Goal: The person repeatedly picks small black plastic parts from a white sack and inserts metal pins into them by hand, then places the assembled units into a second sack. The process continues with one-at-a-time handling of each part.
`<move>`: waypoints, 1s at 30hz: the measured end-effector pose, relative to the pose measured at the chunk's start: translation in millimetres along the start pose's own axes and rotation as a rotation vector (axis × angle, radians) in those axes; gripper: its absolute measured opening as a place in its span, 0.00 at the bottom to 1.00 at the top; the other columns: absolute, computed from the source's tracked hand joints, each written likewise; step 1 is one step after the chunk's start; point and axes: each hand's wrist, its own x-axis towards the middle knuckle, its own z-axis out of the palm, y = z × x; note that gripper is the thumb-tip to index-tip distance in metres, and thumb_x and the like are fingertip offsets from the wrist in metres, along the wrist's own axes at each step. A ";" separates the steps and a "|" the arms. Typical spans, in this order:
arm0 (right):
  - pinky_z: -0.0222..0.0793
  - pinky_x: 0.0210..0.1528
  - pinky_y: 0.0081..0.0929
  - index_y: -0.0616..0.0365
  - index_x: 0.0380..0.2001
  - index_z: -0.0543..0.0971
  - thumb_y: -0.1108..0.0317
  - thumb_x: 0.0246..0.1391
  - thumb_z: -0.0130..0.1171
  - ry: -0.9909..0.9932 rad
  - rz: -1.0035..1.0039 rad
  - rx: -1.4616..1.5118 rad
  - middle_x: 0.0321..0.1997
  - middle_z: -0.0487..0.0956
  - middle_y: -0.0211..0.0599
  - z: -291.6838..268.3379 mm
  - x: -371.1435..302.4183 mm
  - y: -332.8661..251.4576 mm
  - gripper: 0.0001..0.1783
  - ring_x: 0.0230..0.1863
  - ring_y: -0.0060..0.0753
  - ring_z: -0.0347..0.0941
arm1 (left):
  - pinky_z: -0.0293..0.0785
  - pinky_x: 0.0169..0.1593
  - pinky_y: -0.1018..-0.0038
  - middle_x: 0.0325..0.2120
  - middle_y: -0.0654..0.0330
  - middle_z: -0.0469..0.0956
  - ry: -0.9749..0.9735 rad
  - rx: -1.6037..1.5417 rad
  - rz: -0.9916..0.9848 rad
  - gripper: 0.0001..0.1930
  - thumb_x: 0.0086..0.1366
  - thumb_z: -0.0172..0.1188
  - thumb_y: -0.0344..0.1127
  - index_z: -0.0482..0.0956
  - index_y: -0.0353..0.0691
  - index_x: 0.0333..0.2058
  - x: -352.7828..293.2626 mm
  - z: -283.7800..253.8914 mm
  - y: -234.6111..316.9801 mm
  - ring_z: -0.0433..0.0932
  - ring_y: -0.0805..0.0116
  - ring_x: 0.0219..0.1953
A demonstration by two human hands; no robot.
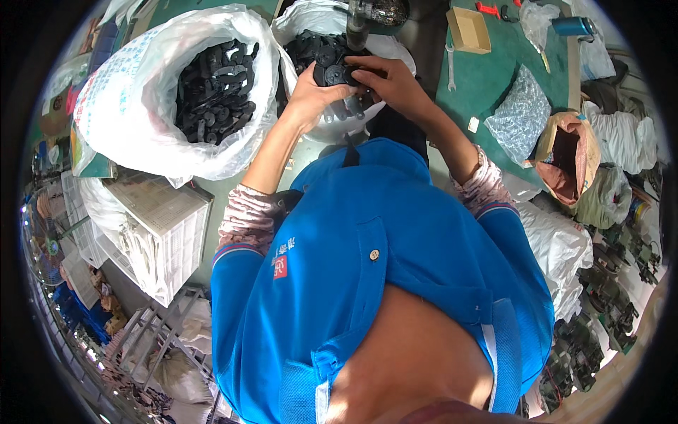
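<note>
- Green-topped worktable [498, 60] on the right bears a wrench [451, 68], an open cardboard box [467, 32] and bubble wrap [520, 113]; dark fisheye corners swallow the room's edges.
- Large white sack [123, 106] on the left, its mouth open on a heap of black pieces [215, 92], too tangled to count.
- Black part [337, 75] with rounded faces is between the two hands, over the second white sack [399, 53]; whether it is one piece or two pressed together, I cannot tell.
- Left hand [311, 97] grips its left and near side, thumb pointing right; the other fingers are largely hidden.
- Right hand [388, 79] closes on it from the right, fingers bent and pointing left; fingertip contact is hard to make out.
- Both forearms angle inward, sleeves bunched near the elbows.
- Above, a cylinder [358, 25] is cut off by the upper edge.
</note>
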 end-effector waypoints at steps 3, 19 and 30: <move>0.59 0.24 0.13 0.63 0.46 0.77 0.66 0.57 0.56 -0.061 0.093 0.041 0.24 0.75 0.27 -8.9 -0.1 -5.8 0.16 0.21 0.14 0.64 | 0.80 0.42 0.69 0.36 0.55 0.77 0.005 -0.150 -0.003 0.21 0.52 0.62 0.17 0.68 0.36 0.45 -0.5 -5.5 -0.6 0.80 0.63 0.36; 0.64 0.26 0.14 0.61 0.48 0.76 0.68 0.58 0.56 0.126 0.002 0.135 0.27 0.78 0.33 -9.6 -0.5 -13.5 0.16 0.25 0.16 0.69 | 0.79 0.42 0.72 0.36 0.60 0.77 0.124 -0.195 0.054 0.19 0.52 0.66 0.21 0.71 0.38 0.42 2.4 -14.7 0.5 0.78 0.71 0.38; 0.63 0.15 0.19 0.65 0.21 0.75 0.68 0.58 0.52 0.290 -0.026 -0.038 0.17 0.76 0.34 -36.5 66.9 -86.9 0.14 0.14 0.21 0.70 | 0.75 0.53 0.55 0.44 0.46 0.75 -0.001 -0.617 0.019 0.16 0.60 0.52 0.24 0.67 0.29 0.48 2.2 -11.9 8.5 0.77 0.52 0.46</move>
